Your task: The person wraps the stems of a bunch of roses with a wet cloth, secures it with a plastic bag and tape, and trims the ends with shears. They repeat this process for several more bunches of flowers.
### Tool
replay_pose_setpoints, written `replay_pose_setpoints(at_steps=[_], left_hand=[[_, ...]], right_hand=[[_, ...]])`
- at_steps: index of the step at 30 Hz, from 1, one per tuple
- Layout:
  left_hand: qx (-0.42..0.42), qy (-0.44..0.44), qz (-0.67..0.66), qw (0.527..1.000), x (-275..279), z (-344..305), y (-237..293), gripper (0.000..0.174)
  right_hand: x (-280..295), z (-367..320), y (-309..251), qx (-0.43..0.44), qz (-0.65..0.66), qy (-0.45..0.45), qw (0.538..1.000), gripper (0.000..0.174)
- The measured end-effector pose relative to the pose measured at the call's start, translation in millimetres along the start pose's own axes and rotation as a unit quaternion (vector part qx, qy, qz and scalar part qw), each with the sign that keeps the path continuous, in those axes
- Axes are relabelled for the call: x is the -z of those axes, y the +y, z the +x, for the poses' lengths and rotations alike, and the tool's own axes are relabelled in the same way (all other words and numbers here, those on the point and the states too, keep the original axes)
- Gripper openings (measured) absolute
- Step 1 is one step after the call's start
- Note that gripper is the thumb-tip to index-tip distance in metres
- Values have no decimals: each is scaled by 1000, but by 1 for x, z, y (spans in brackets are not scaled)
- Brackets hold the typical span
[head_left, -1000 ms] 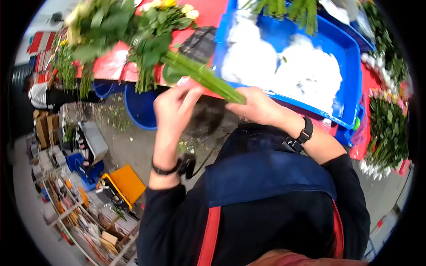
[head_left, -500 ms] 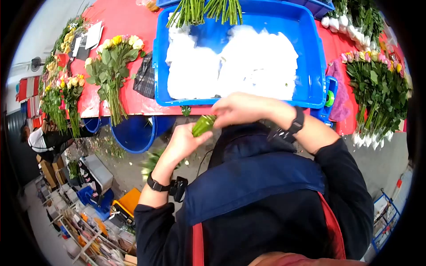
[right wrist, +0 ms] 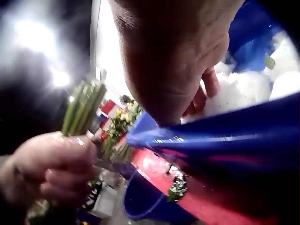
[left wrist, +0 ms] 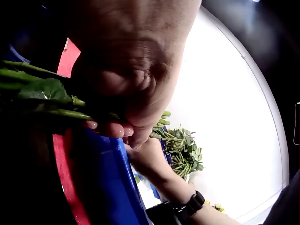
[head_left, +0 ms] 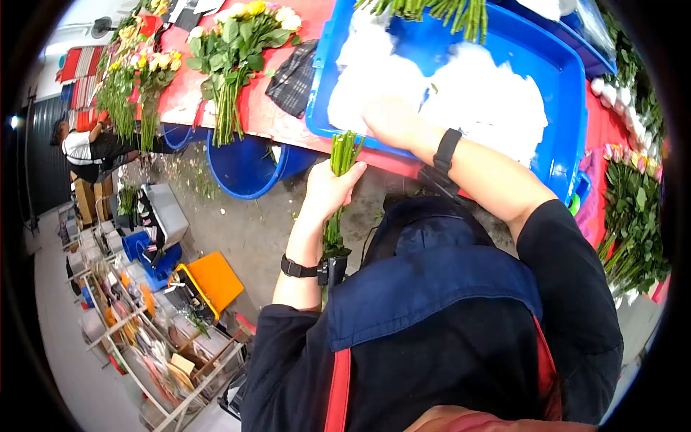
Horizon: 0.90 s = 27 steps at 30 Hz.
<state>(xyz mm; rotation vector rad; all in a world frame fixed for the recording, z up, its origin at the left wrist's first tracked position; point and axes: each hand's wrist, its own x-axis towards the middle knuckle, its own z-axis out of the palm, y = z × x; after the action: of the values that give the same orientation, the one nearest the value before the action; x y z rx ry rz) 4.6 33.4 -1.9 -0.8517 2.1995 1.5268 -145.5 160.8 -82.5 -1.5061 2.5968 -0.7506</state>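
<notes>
My left hand [head_left: 332, 189] grips a bunch of flower stems [head_left: 344, 153] in front of the table edge. The cut ends point up above the thumb, and leaves hang below the fist. In the right wrist view, the fist wraps fully round the stems [right wrist: 83, 110]. My right hand [head_left: 394, 122] reaches over the near rim of a blue tray [head_left: 461, 162]. Its fingers [right wrist: 211, 83] bend down at the soft white wadding [right wrist: 241, 93] inside. Whether they pinch any of it I cannot tell. The bunch's flower heads are out of sight.
More stems [head_left: 461, 18] lie across the tray's far side. Rose bunches [head_left: 234, 61] and a dark checked cloth [head_left: 294, 79] lie left on the red table; another bunch [head_left: 630, 216] lies right. Blue tubs [head_left: 248, 169] stand below the edge. Another person [head_left: 83, 147] is at far left.
The bunch swung from lying slanted across both hands to cut ends up in my left hand. My right hand let go of the stems and moved into the tray.
</notes>
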Motion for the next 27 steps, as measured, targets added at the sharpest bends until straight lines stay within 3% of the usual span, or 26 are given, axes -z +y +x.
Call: replay_pose_setpoints(at_steps=[1,4,5,6,8,11,14,17,18,21,24,27], left_hand=[[-1,4,-7,1000,4,1,-2,30],[-3,2,-12,1000,15,4,-2,29],[-5,-2,-20,1000,18,5,-1,28],[0,-13,-24,1000,22,6,3,26],[-6,-31,-37,999,26,10,10,24],[-26,-65,-41,997,20,18,21,22],[-32,-116,-29,992,11,29,30,22],[-41,-158,-29,986,-1,35,37,22],[-46,-167,-27,984,-4,35,42,21],[-65,-178,-13,982,-14,38,49,18],[-49,-216,16,975,-23,41,48,14],[-69,-189,22,979,-32,38,48,17]], right_hand=[[-8,4,2,11,-32,4,999,17],[16,13,6,-93,49,-125,987,16],[24,8,14,-141,220,-84,962,17],[33,-1,26,-187,382,-40,904,18],[53,-25,38,-255,582,8,772,24],[80,-54,34,-264,785,91,553,31],[80,-77,38,-276,799,122,520,35],[85,-82,24,-320,730,144,586,34],[84,-84,21,-332,720,160,588,28],[85,-87,10,-284,563,208,747,26],[91,-82,-6,-117,345,185,913,26],[87,-81,-15,-141,403,129,895,26]])
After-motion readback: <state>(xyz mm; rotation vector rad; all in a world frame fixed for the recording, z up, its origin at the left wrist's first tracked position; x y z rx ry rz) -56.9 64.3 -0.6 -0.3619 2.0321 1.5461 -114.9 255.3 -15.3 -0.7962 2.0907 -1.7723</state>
